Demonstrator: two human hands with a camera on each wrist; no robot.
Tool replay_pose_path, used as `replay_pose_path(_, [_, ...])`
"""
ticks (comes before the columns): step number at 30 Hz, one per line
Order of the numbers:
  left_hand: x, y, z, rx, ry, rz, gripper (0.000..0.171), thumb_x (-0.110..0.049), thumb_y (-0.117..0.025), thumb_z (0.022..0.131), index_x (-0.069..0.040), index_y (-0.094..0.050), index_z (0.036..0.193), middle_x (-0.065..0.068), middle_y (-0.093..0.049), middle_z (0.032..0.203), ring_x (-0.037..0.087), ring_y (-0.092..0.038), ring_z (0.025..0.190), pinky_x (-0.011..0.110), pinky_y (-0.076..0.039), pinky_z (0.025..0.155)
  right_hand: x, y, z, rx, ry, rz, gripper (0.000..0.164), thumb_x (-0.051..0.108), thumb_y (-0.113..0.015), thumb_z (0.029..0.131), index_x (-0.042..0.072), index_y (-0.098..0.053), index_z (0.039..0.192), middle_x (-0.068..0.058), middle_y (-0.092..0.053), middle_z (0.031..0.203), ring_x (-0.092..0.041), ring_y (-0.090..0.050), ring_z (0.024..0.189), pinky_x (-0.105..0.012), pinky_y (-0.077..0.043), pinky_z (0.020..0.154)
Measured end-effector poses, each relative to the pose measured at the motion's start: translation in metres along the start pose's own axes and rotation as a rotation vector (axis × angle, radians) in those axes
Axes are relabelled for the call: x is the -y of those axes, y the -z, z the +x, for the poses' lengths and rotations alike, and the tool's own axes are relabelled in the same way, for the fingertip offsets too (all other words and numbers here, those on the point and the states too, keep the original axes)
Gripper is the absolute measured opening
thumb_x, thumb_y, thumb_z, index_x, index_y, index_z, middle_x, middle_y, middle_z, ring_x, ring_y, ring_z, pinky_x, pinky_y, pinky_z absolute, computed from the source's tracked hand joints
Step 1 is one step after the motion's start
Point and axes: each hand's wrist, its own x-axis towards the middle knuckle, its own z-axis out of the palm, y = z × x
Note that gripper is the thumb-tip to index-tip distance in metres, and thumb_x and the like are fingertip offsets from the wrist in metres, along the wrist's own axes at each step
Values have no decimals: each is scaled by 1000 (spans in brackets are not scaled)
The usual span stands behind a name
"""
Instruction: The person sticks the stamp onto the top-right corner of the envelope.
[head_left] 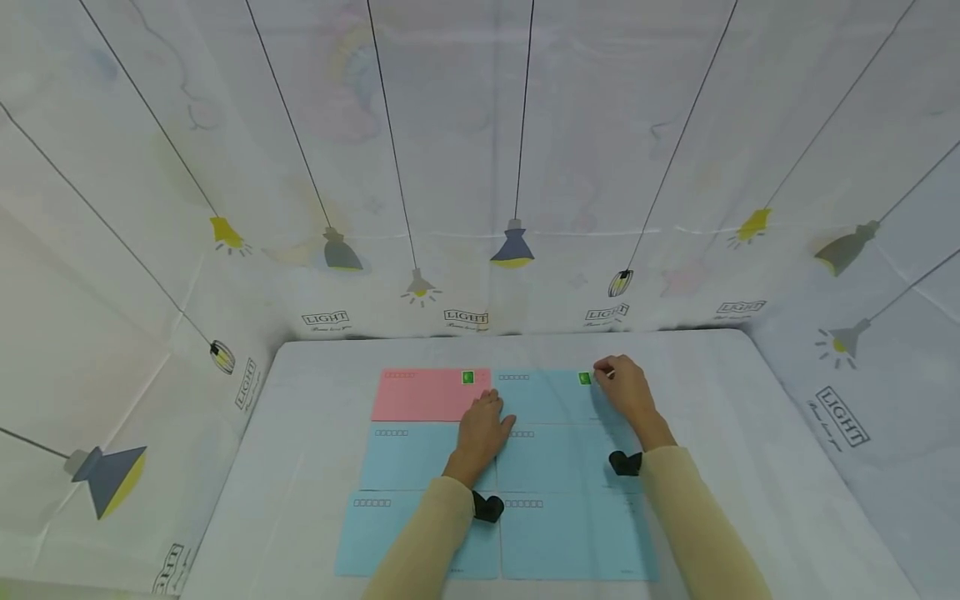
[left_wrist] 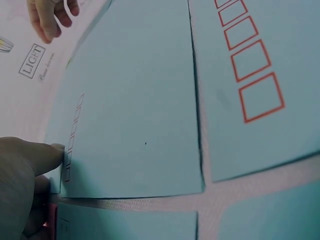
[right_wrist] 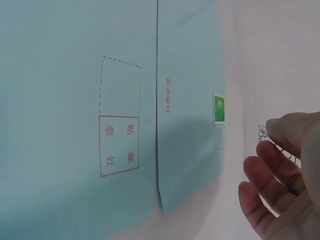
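My left hand [head_left: 480, 433] rests with extended fingers where the pink envelope [head_left: 420, 398] meets the blue envelopes beside and below it. In the left wrist view its thumb [left_wrist: 50, 156] lies at the edge of a blue envelope [left_wrist: 135, 115]. My right hand [head_left: 627, 389] hovers just off the top right corner of the upper right blue envelope [head_left: 543, 398], close to a green stamp [head_left: 585, 378]. In the right wrist view its fingers [right_wrist: 270, 180] are loosely curled, thumb and index finger apart, with nothing visible between them. Another green stamp [head_left: 468, 377] sits on the pink envelope.
Several blue envelopes [head_left: 573, 533] lie in two columns on the white table [head_left: 300, 467], below the top row. A black heart-shaped piece [head_left: 488, 507] shows at the left wrist, another [head_left: 625, 463] at the right. A cloth backdrop [head_left: 465, 167] printed with lamps surrounds the table.
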Motion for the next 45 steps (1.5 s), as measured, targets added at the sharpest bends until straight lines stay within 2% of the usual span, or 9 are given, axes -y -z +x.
replay_pose_path(13, [-1, 2, 2, -18, -23, -10, 44, -25, -67, 96, 4, -64, 129, 19, -58, 143, 32, -52, 138, 47, -44, 114, -13, 39, -16, 40, -25, -26, 32, 22, -54, 102, -1, -63, 122, -23, -64, 120, -38, -60, 109, -53, -52, 93])
replay_pose_path(24, [-3, 3, 5, -14, -24, -8, 44, -28, -67, 97, 2, -65, 129, 15, -59, 144, 28, -52, 139, 44, -46, 113, -22, 75, -42, 51, -78, -54, 37, 26, -56, 102, -2, -61, 124, -24, -64, 121, -40, -60, 111, -53, -54, 86])
replay_pose_path(31, [-6, 4, 4, -11, -30, -25, 45, -27, -67, 96, 3, -65, 129, 17, -59, 144, 29, -52, 139, 45, -46, 113, -33, 89, -60, 46, -103, -66, 41, 31, -55, 102, -3, -60, 126, -26, -64, 122, -42, -60, 111, -54, -54, 85])
replay_pose_path(38, [-8, 5, 4, 6, -10, -38, 46, -28, -66, 97, 2, -63, 132, 16, -56, 146, 28, -49, 141, 44, -43, 115, -50, 100, -84, 16, -85, -79, 43, 30, -56, 102, -4, -59, 128, -26, -63, 118, -42, -60, 108, -55, -54, 83])
replay_pose_path(45, [0, 1, 2, -24, 4, -35, 46, -30, -67, 96, 1, -65, 130, 15, -58, 145, 28, -51, 140, 44, -44, 114, -66, 100, -114, -36, -106, -78, 45, 29, -57, 102, -7, -56, 131, -28, -62, 116, -44, -60, 107, -57, -54, 83])
